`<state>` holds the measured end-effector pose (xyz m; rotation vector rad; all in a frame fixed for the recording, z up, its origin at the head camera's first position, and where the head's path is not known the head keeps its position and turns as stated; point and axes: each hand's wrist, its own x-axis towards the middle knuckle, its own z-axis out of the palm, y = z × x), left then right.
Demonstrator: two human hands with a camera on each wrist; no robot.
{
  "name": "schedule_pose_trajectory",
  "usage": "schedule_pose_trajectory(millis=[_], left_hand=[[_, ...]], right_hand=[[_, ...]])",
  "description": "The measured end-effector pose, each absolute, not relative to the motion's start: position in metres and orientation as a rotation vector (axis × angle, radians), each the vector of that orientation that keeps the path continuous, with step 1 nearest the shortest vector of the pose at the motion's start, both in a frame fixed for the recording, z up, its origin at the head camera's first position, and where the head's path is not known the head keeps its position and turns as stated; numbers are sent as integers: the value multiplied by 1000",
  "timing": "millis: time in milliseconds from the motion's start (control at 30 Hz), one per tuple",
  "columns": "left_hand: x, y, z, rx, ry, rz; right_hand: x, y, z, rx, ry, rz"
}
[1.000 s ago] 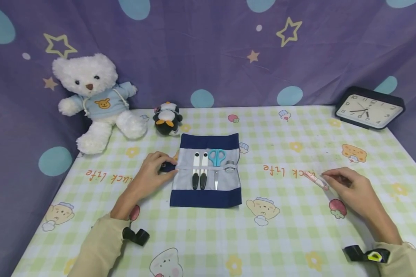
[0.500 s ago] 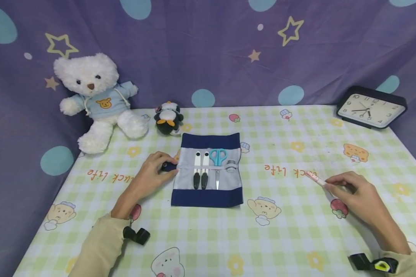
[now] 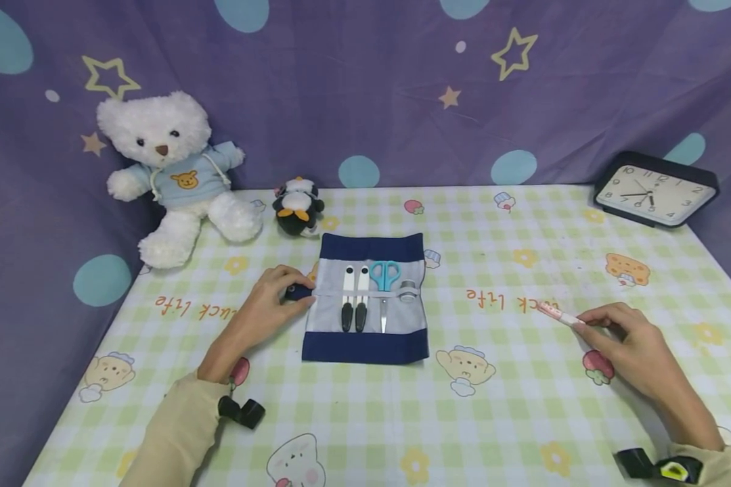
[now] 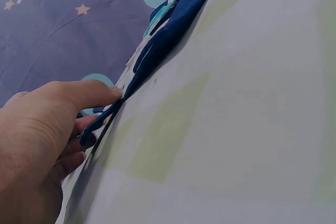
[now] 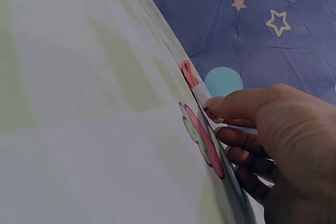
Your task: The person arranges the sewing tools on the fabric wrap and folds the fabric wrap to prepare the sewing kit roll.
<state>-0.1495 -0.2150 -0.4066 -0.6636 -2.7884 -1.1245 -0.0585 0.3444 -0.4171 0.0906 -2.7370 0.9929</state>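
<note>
A navy-and-grey fabric sewing pouch (image 3: 365, 347) lies unfolded on the table. Under its grey elastic band sit two white tools with black ends (image 3: 355, 297), turquoise-handled scissors (image 3: 384, 274) and a silver thimble (image 3: 407, 291). At the pouch's left edge, my left hand (image 3: 268, 301) pinches the navy snap tab (image 3: 298, 292); the left wrist view shows the tab between thumb and fingers. Far to the right, my right hand (image 3: 627, 341) holds one end of a pink thread skein (image 3: 550, 311) with a white band. Its looped end (image 5: 186, 72) points away from the fingertips.
A white teddy bear (image 3: 185, 179) in a blue hoodie sits at the back left, beside a small penguin plush (image 3: 297, 206). A black-framed clock (image 3: 656, 191) stands at the back right. A green checked cloth (image 3: 493, 433) covers the table, with a purple curtain (image 3: 371, 88) behind.
My right hand has taken hold of the skein between thumb and fingers. The left hand stays on the pouch tab, and the pouch has not moved on the table.
</note>
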Motion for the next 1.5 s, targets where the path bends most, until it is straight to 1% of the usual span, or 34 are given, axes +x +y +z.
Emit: schedule_pose_trajectory(millis=[467,800,1133,1500], left_hand=[[-148,-214,-405,-667,-2803,-1128],[-148,-214,-405,-663,-2823,-1128],[-151,-212,-405,-651,-2825,-1141],[-151,-212,-405,-638,-2825,-1139]], right_hand=[[-62,342,-414,-15,-2755,1006],[-67,337,-411,-42,-2688,1167],[-83,326,-413,74,-2601,1314],[-98,302,-407,129,-2586,1371]])
